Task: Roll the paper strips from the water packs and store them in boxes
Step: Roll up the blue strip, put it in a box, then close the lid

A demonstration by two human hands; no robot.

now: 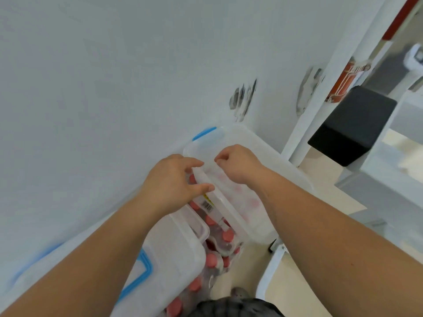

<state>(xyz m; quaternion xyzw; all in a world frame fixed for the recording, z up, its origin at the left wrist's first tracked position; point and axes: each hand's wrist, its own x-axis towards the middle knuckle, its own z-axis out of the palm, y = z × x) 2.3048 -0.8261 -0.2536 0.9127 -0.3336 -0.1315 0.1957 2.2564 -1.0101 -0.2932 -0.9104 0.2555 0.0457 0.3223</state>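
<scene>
Head view only. Locate the left hand (176, 179) at the near long rim of the translucent box (263, 152); read fingers above the rim and thumb below it, curled into a grip on that rim. Locate the right hand (238, 163) just beside it, on the same box, fingers curled tightly under; assume no hold here, it being impossible through the blur to tell a pinch on the rim from a pinch on a strip or on nothing. Find the water packs (225, 239), red-capped, under and beside the gripped box, wedged between it and the second box (176, 243) at lower left. Note the barcode label (207, 205) on the top pack, just below the left thumb; treat it, as a judgement only, as the likeliest paper strip within reach. Record no rolled strip as visible, neither in a box nor in a hand. Judge the step in hand as shifting or opening the translucent box to reach the packs. Watch for slip of the rim, caused by a one-sided grip on smooth plastic, with a drop onto the caps as the likely result. Watch for tearing of the label if pulled at an angle under pressure from the rim. Avoid catching the blue latch (207, 133) on the wall (114, 88) close behind. Guard against toppling the loosely stacked packs when lifting the box clear.
</scene>
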